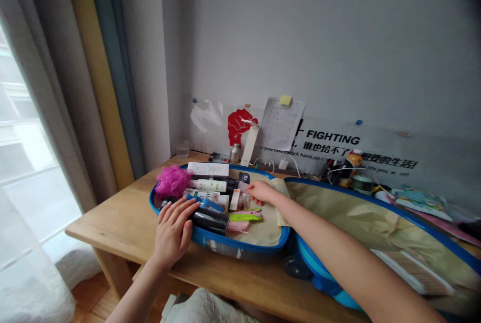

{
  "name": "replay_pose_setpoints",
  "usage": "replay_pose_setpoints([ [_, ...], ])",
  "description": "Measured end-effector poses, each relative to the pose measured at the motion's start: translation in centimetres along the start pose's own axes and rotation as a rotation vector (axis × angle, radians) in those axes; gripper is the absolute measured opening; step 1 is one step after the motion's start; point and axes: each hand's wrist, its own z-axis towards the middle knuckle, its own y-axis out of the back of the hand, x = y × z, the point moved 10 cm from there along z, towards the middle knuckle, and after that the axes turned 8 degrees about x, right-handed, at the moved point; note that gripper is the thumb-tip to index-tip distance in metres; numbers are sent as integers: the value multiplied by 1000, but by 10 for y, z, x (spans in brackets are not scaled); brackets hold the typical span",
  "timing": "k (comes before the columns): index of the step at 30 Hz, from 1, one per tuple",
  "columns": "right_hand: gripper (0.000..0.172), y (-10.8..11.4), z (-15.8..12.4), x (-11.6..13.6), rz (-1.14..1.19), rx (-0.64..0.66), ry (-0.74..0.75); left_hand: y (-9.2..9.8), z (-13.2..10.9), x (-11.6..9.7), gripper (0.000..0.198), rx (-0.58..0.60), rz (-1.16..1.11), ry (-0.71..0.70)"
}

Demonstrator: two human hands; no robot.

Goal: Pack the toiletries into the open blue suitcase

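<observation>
A blue suitcase (259, 250) with a beige lining lies open on the wooden table. My left hand (175, 230) is at its near left edge, fingers stretched out over a blue item (210, 205) and a black cylindrical item (210, 220). My right hand (261, 192) reaches into the same half, fingers curled beside a small clear packet (244, 200); what they pinch, if anything, is hidden. Around them lie a pink bath puff (173, 181), a white bottle (210, 185), a white-and-orange box (235, 200), a green strip-like item (244, 217) and a white box (208, 169).
The suitcase's other half (338, 208) spreads right, holding a flat pack of thin sticks (417, 270). Behind stand a silver bottle (235, 152), a white upright box (249, 145), a charger (283, 164) with cables and an orange bottle (351, 168). Curtains (112, 62) hang left.
</observation>
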Motion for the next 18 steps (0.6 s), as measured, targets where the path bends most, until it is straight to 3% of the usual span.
replay_pose_setpoints([
  [11,31,-5,-10,26,-228,19,208,1,1,-2,38,0,1,2],
  [18,33,-6,-9,29,-317,11,209,0,0,0,39,-6,-1,0],
])
